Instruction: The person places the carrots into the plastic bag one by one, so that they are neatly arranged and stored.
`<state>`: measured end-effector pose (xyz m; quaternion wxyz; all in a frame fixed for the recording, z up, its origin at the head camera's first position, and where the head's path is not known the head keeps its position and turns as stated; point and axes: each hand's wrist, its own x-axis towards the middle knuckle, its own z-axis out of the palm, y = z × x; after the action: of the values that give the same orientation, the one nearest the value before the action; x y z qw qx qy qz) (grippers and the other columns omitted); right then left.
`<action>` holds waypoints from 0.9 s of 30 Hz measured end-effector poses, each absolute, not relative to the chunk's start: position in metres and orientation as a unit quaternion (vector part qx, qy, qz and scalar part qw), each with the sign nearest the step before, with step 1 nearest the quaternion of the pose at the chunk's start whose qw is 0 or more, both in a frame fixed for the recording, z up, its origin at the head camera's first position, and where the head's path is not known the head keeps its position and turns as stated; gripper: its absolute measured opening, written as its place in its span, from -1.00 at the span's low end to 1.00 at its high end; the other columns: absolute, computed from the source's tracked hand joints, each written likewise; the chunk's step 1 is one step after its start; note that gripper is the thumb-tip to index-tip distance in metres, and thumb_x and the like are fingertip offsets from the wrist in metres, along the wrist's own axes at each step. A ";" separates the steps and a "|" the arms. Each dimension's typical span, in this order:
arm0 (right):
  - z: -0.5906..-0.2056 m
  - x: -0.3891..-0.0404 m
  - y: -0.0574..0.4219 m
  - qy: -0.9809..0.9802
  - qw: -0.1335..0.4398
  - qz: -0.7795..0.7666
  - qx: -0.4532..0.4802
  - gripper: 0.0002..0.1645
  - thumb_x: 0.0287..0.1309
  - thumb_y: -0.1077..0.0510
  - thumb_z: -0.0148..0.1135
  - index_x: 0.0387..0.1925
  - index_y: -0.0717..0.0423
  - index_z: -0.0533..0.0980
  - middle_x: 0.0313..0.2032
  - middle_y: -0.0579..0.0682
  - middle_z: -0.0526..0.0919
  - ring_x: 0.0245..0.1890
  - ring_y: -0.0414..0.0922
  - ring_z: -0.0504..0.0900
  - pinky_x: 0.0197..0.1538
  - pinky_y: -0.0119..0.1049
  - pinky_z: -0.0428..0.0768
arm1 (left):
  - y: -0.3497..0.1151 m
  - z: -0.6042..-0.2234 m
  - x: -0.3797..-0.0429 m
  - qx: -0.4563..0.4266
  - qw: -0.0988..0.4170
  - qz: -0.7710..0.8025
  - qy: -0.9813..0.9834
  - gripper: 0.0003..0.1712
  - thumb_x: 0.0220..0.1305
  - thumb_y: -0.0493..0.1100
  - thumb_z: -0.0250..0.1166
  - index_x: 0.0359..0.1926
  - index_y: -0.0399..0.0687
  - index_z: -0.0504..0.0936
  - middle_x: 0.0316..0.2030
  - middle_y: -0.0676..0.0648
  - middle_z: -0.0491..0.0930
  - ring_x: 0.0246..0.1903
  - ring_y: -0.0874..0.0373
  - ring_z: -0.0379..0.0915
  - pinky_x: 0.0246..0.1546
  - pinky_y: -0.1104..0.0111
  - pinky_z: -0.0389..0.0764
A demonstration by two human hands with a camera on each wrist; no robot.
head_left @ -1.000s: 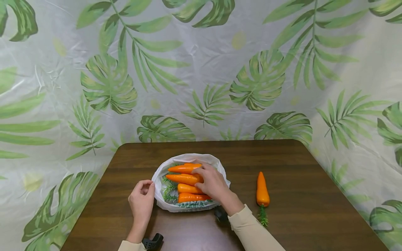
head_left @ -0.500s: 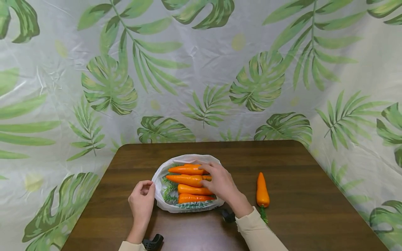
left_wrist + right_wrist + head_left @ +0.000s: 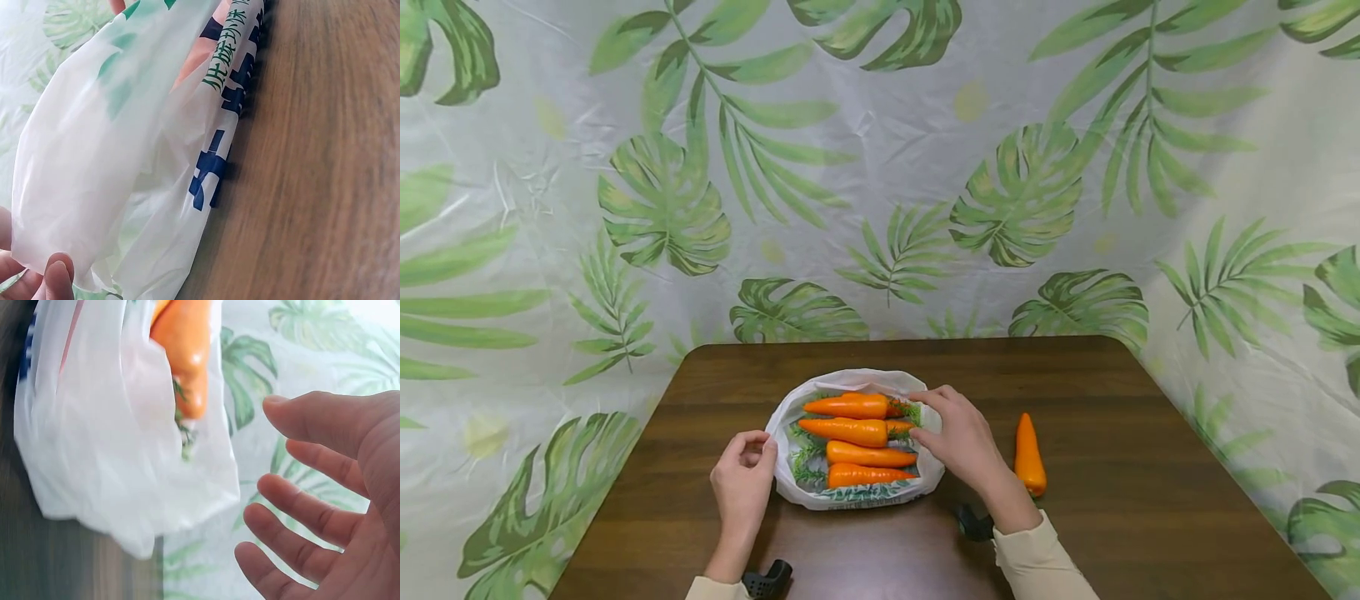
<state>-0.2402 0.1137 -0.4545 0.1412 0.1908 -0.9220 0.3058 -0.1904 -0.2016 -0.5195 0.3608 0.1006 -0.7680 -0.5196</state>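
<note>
A white plastic bag (image 3: 808, 498) lies with its mouth spread wide, several orange carrots (image 3: 850, 431) with green tops side by side inside. My left hand (image 3: 741, 483) pinches the bag's left rim; in the left wrist view its thumb and fingertips (image 3: 59, 275) meet at the film's edge. At the bag's right rim is my right hand (image 3: 966, 446), holding nothing, its fingers spread and relaxed. In the right wrist view that hand (image 3: 325, 506) is apart from the bag, and one carrot (image 3: 187, 359) shows in the opening. Another carrot (image 3: 1028, 458) lies outside on the table, its top hidden behind my right arm.
The dark wooden table (image 3: 1150, 500) has rounded far corners. A leaf-patterned sheet (image 3: 910, 167) hangs behind and beside it. Black wrist mounts (image 3: 767, 579) sit at both wrists, the right one close above the tabletop.
My right hand has let go of the carrots and moved right, out to the bag's rim, uncovering them and their green tops. The left hand has stayed at the left rim.
</note>
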 end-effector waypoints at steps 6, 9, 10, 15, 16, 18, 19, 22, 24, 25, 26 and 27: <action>-0.456 -0.237 0.139 -0.919 0.175 0.306 0.177 -0.41 -0.01 0.08 0.60 0.12 -0.15 0.62 -0.06 -0.10 0.61 -0.11 -0.08 0.60 -0.10 -0.06 0.60 | -0.199 -0.520 -0.191 0.097 0.360 -0.521 -0.768 -0.89 0.15 -0.31 0.46 -0.32 -0.05 0.72 -0.49 0.02 0.65 -0.60 0.20 0.49 -0.56 0.50 0.41; -0.460 -0.236 0.153 -0.915 0.191 0.312 0.172 -0.40 -0.02 0.10 0.60 0.11 -0.13 0.63 -0.07 -0.13 0.61 -0.08 -0.07 0.61 -0.07 -0.04 0.60 | -0.198 -0.520 -0.192 0.094 0.363 -0.520 -0.767 -0.90 0.15 -0.34 0.45 -0.32 -0.08 0.72 -0.49 -0.01 0.66 -0.60 0.20 0.50 -0.55 0.52 0.41; -0.462 -0.236 0.158 -0.914 0.194 0.314 0.169 -0.40 -0.03 0.10 0.60 0.11 -0.12 0.63 -0.07 -0.12 0.61 -0.08 -0.06 0.62 -0.07 -0.03 0.60 | -0.198 -0.521 -0.192 0.093 0.363 -0.519 -0.768 -0.90 0.15 -0.35 0.45 -0.32 -0.09 0.73 -0.49 -0.02 0.66 -0.60 0.20 0.50 -0.55 0.52 0.41; -0.468 -0.235 0.177 -0.914 0.199 0.320 0.153 -0.38 -0.01 0.10 0.60 0.15 -0.10 0.61 -0.04 -0.09 0.62 -0.03 -0.02 0.63 -0.05 0.02 0.58 | -0.203 -0.522 -0.192 0.097 0.367 -0.507 -0.774 -0.90 0.16 -0.35 0.45 -0.32 -0.09 0.73 -0.48 -0.01 0.66 -0.59 0.21 0.52 -0.53 0.54 0.44; -0.469 -0.236 0.179 -0.915 0.196 0.320 0.152 -0.37 0.00 0.09 0.59 0.16 -0.10 0.60 -0.03 -0.08 0.61 -0.02 -0.01 0.62 -0.05 0.03 0.58 | -0.204 -0.522 -0.192 0.100 0.370 -0.505 -0.774 -0.90 0.16 -0.35 0.45 -0.33 -0.08 0.73 -0.49 0.00 0.66 -0.60 0.21 0.51 -0.53 0.54 0.43; -0.471 -0.236 0.184 -0.917 0.192 0.318 0.147 -0.37 0.03 0.08 0.57 0.18 -0.11 0.59 -0.01 -0.07 0.61 0.00 0.02 0.62 -0.04 0.06 0.57 | -0.206 -0.521 -0.192 0.104 0.376 -0.499 -0.774 -0.90 0.15 -0.34 0.45 -0.33 -0.07 0.73 -0.50 0.01 0.65 -0.60 0.22 0.50 -0.54 0.54 0.42; -0.472 -0.236 0.186 -0.918 0.189 0.318 0.143 -0.37 0.03 0.07 0.57 0.19 -0.12 0.58 0.01 -0.05 0.61 0.01 0.03 0.61 -0.03 0.08 0.56 | -0.206 -0.521 -0.192 0.105 0.378 -0.498 -0.774 -0.91 0.16 -0.34 0.45 -0.34 -0.07 0.73 -0.51 0.01 0.65 -0.61 0.22 0.50 -0.54 0.54 0.41; -0.475 -0.233 0.195 -0.924 0.180 0.311 0.129 -0.35 0.06 0.06 0.55 0.21 -0.12 0.56 0.04 0.00 0.59 0.02 0.09 0.60 -0.04 0.13 0.55 | -0.206 -0.520 -0.192 0.105 0.378 -0.496 -0.774 -0.93 0.16 -0.33 0.44 -0.34 -0.09 0.73 -0.51 0.01 0.65 -0.60 0.22 0.49 -0.53 0.53 0.41; -0.478 -0.231 0.202 -0.930 0.168 0.304 0.116 -0.34 0.07 0.05 0.54 0.23 -0.12 0.55 0.06 0.03 0.58 0.03 0.12 0.58 -0.04 0.16 0.54 | -0.205 -0.520 -0.192 0.105 0.374 -0.497 -0.776 -0.93 0.18 -0.32 0.44 -0.34 -0.09 0.73 -0.52 0.00 0.65 -0.60 0.22 0.49 -0.53 0.53 0.41; -0.479 -0.229 0.206 -0.933 0.162 0.301 0.111 -0.34 0.08 0.04 0.53 0.25 -0.12 0.54 0.07 0.04 0.57 0.04 0.13 0.57 -0.03 0.17 0.53 | -0.204 -0.520 -0.192 0.105 0.373 -0.498 -0.776 -0.93 0.18 -0.32 0.44 -0.34 -0.09 0.73 -0.52 0.00 0.65 -0.61 0.22 0.49 -0.53 0.53 0.41; -0.480 -0.228 0.209 -0.936 0.155 0.297 0.106 -0.33 0.09 0.02 0.52 0.26 -0.12 0.53 0.09 0.05 0.56 0.05 0.14 0.56 -0.02 0.19 0.52 | -0.203 -0.520 -0.192 0.106 0.372 -0.500 -0.775 -0.93 0.18 -0.33 0.43 -0.34 -0.09 0.73 -0.52 0.00 0.65 -0.61 0.21 0.49 -0.54 0.52 0.41; -0.481 -0.227 0.213 -0.939 0.147 0.294 0.102 -0.32 0.10 0.00 0.51 0.27 -0.12 0.52 0.10 0.07 0.55 0.06 0.16 0.54 -0.01 0.20 0.51 | -0.203 -0.521 -0.192 0.108 0.370 -0.501 -0.774 -0.93 0.18 -0.33 0.44 -0.34 -0.09 0.73 -0.52 0.00 0.64 -0.61 0.21 0.49 -0.54 0.52 0.41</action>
<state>-0.2270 0.2129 -0.4814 0.1474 0.1019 -0.9390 0.2936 -0.1917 -0.2027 -0.5205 0.3702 0.1081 -0.7745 -0.5015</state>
